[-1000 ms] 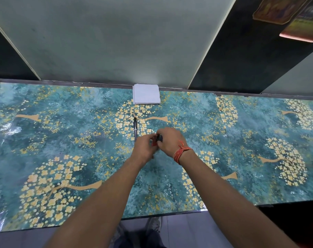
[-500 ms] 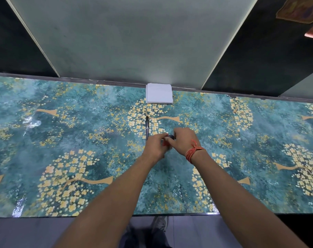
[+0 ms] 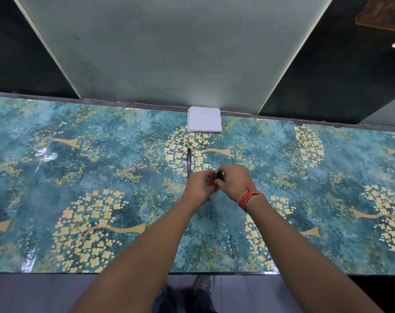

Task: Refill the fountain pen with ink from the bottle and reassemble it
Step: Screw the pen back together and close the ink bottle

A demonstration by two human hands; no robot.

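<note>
A small ink bottle [image 3: 212,181] with a red label stands on the table, mostly hidden between my two hands. My left hand [image 3: 198,186] grips the bottle's body. My right hand [image 3: 233,182] has its fingers closed around the black cap [image 3: 219,176] on top of the bottle. A slim black fountain pen [image 3: 189,162] lies on the table just beyond my left hand, pointing away from me. Neither hand touches the pen.
A stack of white paper squares [image 3: 204,119] lies at the table's far edge against the wall. The table [image 3: 101,168] has a glossy teal cover with yellow flower patterns. Its near edge runs along the bottom, with the floor and my feet below.
The view has shifted slightly, so hands and pen sit further right in the frame. Both hands stay on the bottle and its cap. The pen has not moved on the table.
</note>
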